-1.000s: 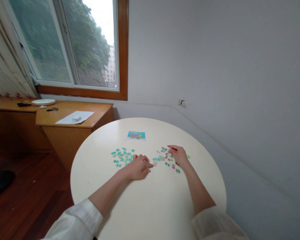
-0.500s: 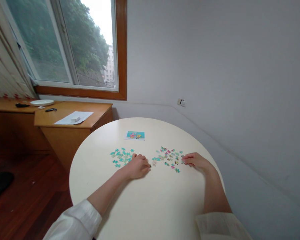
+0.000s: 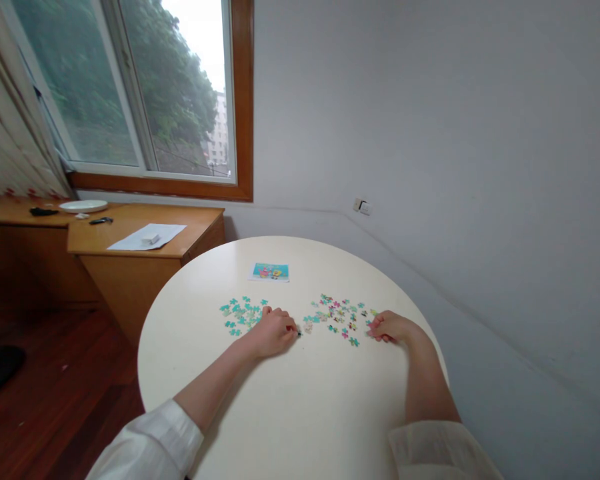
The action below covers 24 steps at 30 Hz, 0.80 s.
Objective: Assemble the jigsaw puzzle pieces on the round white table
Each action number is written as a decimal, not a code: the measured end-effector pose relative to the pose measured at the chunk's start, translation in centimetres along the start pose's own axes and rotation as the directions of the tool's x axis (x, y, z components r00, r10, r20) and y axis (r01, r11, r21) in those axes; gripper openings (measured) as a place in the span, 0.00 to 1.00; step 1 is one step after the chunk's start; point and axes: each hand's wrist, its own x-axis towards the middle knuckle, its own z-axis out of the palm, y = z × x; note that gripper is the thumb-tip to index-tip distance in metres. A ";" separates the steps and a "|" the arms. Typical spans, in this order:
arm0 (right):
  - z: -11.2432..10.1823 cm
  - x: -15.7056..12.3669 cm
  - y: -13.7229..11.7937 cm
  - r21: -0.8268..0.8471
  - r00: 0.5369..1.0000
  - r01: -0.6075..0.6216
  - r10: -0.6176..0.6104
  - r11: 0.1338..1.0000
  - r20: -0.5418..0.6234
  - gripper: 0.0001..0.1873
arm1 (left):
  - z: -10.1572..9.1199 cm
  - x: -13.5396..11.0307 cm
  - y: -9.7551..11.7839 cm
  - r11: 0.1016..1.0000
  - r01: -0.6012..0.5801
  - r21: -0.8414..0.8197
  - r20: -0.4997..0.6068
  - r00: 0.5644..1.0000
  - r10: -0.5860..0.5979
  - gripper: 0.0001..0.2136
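My left hand (image 3: 277, 331) rests on the table with curled fingers, a small dark-marked jigsaw piece (image 3: 299, 331) pinched at its fingertips. Just behind that hand lies a loose group of teal jigsaw pieces (image 3: 239, 313), partly covered by it. My right hand (image 3: 390, 327) is at the right end of a mixed-colour group of jigsaw pieces (image 3: 337, 311). Its thumb and fingers are closed at the tabletop around a small pale piece (image 3: 369, 325), mostly hidden. A yellow-green piece (image 3: 374, 312) lies beside the knuckles.
A picture card (image 3: 270, 272) with cartoon figures lies toward the back of the round white table (image 3: 290, 407). Left of the table stands a wooden desk (image 3: 200, 223) bearing a paper sheet (image 3: 130, 239), a small white box (image 3: 151, 238) and a white plate (image 3: 84, 206). A wall lies behind and right.
My right hand has shifted slightly right and its fingers have curled in more, uncovering pieces near its fingertips. My left hand has barely moved and still pinches its piece.
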 end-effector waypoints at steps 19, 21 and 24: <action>5.4 0.1 -4.5 0.002 0.883 0.409 -0.395 0.912 -0.254 0.10 | 1.8 0.6 -0.9 0.997 0.043 -0.056 -0.011 0.999 -0.044 0.09; 7.6 -0.3 -5.9 -0.059 0.850 0.484 -0.485 0.873 -0.204 0.09 | 1.8 0.6 -1.0 0.997 0.057 -0.061 -0.014 0.998 -0.058 0.09; 10.2 -0.9 -7.5 -0.134 0.785 0.606 -0.617 0.784 -0.056 0.07 | 1.6 0.5 -1.1 0.992 0.107 -0.060 -0.023 0.994 -0.109 0.10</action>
